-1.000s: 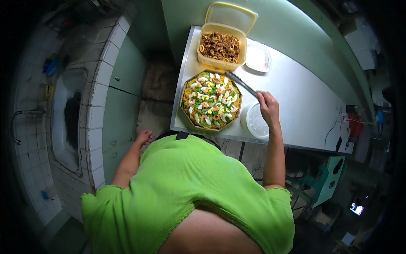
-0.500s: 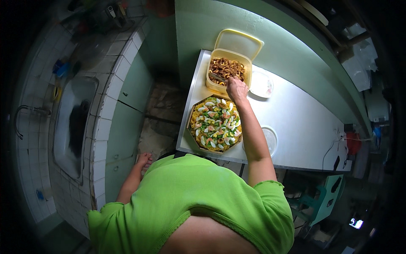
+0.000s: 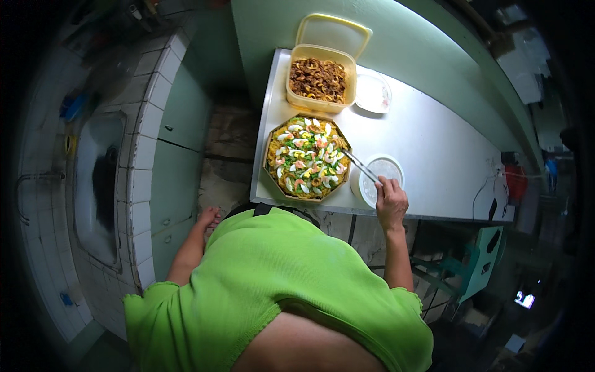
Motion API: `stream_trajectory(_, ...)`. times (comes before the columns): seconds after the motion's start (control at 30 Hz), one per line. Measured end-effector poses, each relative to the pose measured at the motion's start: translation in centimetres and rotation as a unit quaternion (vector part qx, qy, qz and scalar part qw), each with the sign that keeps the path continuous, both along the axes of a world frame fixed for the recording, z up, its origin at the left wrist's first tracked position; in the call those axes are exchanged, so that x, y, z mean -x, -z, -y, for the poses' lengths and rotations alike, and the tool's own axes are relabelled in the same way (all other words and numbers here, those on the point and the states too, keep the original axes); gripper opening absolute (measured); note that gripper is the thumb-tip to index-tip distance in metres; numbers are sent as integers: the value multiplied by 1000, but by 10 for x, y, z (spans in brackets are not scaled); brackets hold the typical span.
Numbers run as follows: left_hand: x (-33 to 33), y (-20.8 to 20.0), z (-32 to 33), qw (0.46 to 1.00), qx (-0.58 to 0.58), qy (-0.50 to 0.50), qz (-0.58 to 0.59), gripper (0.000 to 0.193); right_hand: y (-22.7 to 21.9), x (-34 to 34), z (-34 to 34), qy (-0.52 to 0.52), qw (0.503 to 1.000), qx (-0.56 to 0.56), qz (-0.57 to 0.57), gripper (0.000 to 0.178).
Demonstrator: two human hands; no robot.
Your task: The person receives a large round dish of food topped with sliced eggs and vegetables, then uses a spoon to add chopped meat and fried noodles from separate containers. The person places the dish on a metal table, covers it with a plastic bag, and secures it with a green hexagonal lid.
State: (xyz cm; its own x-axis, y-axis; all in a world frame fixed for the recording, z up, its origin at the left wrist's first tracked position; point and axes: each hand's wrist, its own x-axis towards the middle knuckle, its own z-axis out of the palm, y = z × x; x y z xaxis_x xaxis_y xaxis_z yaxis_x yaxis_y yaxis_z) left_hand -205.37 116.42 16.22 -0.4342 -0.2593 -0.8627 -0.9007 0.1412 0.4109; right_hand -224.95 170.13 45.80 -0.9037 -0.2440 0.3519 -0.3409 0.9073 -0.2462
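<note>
Thin metal tongs (image 3: 364,167) are held in my right hand (image 3: 392,203), which is closed round their near end. Their tips reach the right rim of an octagonal tray of noodles (image 3: 308,158), topped with egg slices, shrimp, green bits and brown rings. Whether anything is between the tips is too small to tell. My left hand (image 3: 209,217) hangs low at my side beside the counter, fingers curled, with nothing visible in it. Behind the noodles stands a yellowish plastic container (image 3: 319,105) holding brown cooked rings, its lid (image 3: 334,34) tipped back.
A round white tub (image 3: 387,166) sits right of the noodles, below the tongs. Farther back lies a white plate (image 3: 374,93) on the white table (image 3: 434,155), against the green wall. At left are a tiled counter and sink (image 3: 99,192); at right, a green chair (image 3: 480,263).
My right hand has left the container of brown rings and moved nearer and right, and the tongs now point at the noodle tray. My left hand stays low at my side.
</note>
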Motion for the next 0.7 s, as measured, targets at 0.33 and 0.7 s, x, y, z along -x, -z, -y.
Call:
stream_trajectory(0.33,41,-24,-38,1000,-9,27,-12,30,20,-36,-16,18,998,-14,59,17)
stream_trajectory(0.7,7,-5,-12,1000,6,27,-13,27,7,-50,10,-20,986,-9,164,16)
